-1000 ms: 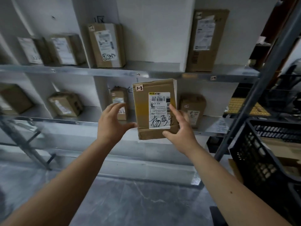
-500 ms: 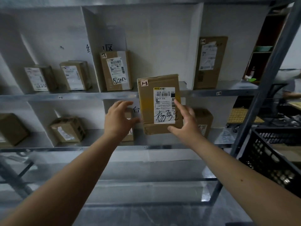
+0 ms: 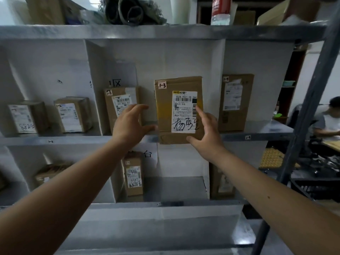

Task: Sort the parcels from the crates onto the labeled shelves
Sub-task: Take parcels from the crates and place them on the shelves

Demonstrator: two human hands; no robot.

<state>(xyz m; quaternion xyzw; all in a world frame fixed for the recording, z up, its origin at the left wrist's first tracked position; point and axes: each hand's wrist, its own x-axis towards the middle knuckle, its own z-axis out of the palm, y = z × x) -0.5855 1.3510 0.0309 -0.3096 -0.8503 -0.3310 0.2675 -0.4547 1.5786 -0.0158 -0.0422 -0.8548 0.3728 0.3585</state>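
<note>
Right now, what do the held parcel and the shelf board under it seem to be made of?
The held parcel looks like brown corrugated cardboard, matte, with creased edges, tape bands and a glossy white printed label. The shelf board looks like grey sheet metal, perhaps galvanized steel: it has a dull sheen and a thin folded front edge. The white dividers could be painted board or foam; I cannot tell.

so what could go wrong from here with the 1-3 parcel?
1. The 1-3 parcel is held only at its lower edges by the left hand and right hand; its bottom hangs below the shelf edge, so it could catch there and tip.
2. Pushed in crooked, it could knock the neighbouring 1-4 parcel or the parcel on the left.
</note>
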